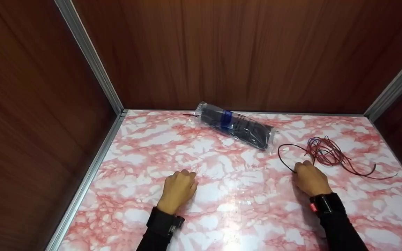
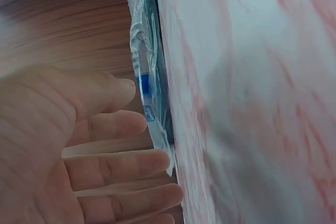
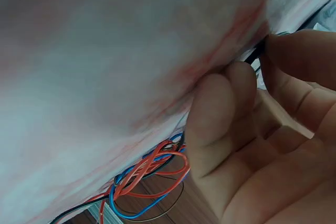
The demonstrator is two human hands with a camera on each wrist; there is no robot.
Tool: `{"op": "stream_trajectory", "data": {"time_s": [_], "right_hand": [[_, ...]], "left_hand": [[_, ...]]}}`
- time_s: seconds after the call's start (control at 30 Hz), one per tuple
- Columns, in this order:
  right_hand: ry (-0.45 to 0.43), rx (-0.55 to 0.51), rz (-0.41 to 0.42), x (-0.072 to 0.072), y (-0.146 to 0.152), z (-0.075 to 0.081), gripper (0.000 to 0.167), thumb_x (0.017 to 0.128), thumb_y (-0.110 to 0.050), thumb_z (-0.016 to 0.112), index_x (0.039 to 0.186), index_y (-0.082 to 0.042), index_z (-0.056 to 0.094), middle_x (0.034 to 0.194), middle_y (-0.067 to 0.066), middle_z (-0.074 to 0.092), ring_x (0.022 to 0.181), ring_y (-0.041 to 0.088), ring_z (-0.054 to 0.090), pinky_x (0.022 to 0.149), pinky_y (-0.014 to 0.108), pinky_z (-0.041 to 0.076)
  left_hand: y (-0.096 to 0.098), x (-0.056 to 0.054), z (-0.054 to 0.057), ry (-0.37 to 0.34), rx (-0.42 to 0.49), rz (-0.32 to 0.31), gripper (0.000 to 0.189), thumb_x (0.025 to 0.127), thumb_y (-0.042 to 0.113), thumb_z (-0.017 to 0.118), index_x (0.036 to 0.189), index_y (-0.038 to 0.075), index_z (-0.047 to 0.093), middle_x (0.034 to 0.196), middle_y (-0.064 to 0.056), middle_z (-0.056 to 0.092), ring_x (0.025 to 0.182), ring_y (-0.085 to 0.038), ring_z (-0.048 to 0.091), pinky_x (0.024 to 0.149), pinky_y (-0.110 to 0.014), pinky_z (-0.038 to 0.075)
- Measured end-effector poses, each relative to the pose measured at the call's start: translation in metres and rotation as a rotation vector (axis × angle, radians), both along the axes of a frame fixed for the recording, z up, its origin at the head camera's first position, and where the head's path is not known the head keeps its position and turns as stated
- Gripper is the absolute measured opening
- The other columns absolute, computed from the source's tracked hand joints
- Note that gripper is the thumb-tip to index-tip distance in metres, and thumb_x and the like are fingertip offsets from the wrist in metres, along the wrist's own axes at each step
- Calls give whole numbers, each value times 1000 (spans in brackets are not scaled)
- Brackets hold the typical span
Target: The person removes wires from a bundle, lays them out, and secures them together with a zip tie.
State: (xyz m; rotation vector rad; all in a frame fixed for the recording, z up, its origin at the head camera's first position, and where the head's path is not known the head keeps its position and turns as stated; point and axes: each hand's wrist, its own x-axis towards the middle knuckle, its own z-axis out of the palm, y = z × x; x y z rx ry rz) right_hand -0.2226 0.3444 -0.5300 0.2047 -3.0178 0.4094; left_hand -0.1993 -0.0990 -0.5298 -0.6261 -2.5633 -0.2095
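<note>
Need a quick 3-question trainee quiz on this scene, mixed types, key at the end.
1. Which hand pinches the black wire?
2. In the head view, where do the tangled wires lie relative to the wrapped package?
A) to its left
B) to its right
C) on top of it
3. True or false: the left hand holds the wrapped package.

Key:
1. The right hand.
2. B.
3. False; the left hand holds nothing.
</note>
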Motion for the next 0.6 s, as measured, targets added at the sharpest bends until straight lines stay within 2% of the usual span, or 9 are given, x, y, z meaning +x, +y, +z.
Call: {"op": "stream_trajectory", "data": {"time_s": [0.17,0.27,0.43,0.5,0.6], "right_hand": [[66,38,29,10,-7,-2,11,80,-7,66,71,-6,60,75,14,52,70,40,56,51,53,44],[112,40,72,19,-16,-5,15,80,-9,67,69,-9,56,73,11,51,70,38,53,52,50,43],[167,-40,220,34,-35,-6,21,83,-8,70,73,-15,53,69,-1,48,71,27,52,60,41,42],[182,-83,285,39,-44,-6,21,83,-5,70,74,-15,54,69,-6,46,70,22,51,63,38,41],[200,-135,362,42,-54,-4,19,84,-2,70,77,-15,58,72,-9,48,71,16,50,67,35,41]], "left_hand": [[13,0,5,-3,-10,-58,15,82,25,73,77,13,65,70,-4,58,56,-25,57,44,-37,46],[23,0,7,-16,-20,-96,14,83,24,73,78,14,65,72,-3,58,59,-25,58,46,-36,46],[48,0,8,1,-96,-140,1,82,13,71,83,14,71,82,-2,62,69,-23,59,49,-33,50],[63,-2,9,14,-137,-171,11,79,8,70,86,16,73,87,-1,63,74,-22,58,50,-33,50],[92,-7,12,7,-167,-259,15,79,10,71,91,18,72,93,1,64,77,-20,58,51,-31,50]]}}
